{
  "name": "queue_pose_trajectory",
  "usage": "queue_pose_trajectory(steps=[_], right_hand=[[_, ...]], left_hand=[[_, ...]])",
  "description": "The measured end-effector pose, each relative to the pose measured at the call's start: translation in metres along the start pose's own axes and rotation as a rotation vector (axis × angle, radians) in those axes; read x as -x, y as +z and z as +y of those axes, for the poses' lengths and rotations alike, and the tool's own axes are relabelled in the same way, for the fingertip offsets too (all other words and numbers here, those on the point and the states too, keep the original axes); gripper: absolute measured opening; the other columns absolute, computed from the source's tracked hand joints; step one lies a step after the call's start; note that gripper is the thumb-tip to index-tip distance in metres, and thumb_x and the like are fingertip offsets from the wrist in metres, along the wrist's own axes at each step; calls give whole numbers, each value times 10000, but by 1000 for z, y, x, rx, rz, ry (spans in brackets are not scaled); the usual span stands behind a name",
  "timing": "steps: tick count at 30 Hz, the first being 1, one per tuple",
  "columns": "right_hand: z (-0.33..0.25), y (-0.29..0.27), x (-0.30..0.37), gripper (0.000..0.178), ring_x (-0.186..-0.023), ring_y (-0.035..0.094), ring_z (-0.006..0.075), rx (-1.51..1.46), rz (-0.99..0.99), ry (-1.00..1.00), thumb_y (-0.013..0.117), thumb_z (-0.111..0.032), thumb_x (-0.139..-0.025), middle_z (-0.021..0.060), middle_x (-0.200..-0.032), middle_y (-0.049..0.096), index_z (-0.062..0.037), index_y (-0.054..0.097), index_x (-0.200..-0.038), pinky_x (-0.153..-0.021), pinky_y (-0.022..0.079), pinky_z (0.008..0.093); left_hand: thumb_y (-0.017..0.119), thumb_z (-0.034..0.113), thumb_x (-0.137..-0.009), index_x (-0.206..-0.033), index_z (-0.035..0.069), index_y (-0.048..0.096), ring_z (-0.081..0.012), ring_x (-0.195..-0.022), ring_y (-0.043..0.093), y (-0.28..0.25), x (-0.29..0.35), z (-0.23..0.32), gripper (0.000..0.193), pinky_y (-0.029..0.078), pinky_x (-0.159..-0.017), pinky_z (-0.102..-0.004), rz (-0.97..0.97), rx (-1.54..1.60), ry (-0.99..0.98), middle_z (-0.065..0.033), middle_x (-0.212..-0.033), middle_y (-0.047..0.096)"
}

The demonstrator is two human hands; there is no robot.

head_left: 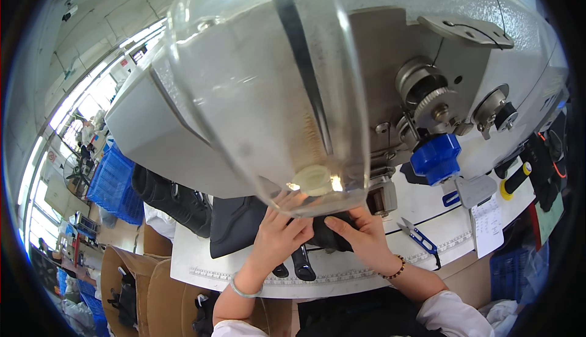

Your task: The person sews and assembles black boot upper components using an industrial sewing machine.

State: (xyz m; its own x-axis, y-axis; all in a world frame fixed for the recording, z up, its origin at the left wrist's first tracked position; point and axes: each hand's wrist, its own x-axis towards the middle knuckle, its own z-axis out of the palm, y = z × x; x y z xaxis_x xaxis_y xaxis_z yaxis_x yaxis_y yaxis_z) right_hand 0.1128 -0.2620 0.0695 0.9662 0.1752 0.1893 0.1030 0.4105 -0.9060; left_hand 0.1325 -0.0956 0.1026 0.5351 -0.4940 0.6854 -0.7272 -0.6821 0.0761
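Note:
A piece of black material (329,234) lies between my two hands, under the sewing machine head (421,38). My right hand (366,239) pinches it, the thumb on top. On its other side my left hand (279,239) is closed, its fingers curled at the material's edge and the fingertips partly covered by the clear plastic guard (360,123). The needle area is hard to make out behind that guard. Dark shiny strap-like ends (303,265) stick out toward me below the hands. A flat black panel (232,224) rests beside my left hand.
Blue-handled thread snips (421,237) lie right of my right hand, near a paper sheet (486,230) and a yellow-ended spool (516,181). A measuring tape (244,277) runs along the white table's front edge. Cardboard boxes (160,294) and a blue crate (113,184) stand left.

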Motion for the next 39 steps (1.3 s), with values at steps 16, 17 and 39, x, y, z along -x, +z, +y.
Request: queue_pose_trajectory(steps=[16,17,39], right_hand=[[-11,2,-4,212,-600,431,6,56,14,68,589,-168,-846,-23,-673,548,12,573,-956,-500,341,172],[-8,3,-4,212,-600,431,6,62,11,66,589,-168,-846,-23,-673,548,12,573,-956,-500,341,172],[-12,0,-7,127,-620,497,12,58,96,85,631,-96,-790,-14,-707,607,18,622,-842,-522,408,174]], left_hand=[[635,21,-600,-1098,182,597,-299,-1024,507,-6,-8,-12,524,425,-887,-405,-81,53,61,-87,-1066,535],[635,18,-583,-1097,200,600,-293,-1029,504,-6,-7,-13,547,427,-886,-404,-81,70,55,-85,-1068,530],[610,-20,-616,-996,153,643,-284,-861,589,-12,-18,-6,419,481,-729,-337,-80,59,-38,-115,-1033,588]])
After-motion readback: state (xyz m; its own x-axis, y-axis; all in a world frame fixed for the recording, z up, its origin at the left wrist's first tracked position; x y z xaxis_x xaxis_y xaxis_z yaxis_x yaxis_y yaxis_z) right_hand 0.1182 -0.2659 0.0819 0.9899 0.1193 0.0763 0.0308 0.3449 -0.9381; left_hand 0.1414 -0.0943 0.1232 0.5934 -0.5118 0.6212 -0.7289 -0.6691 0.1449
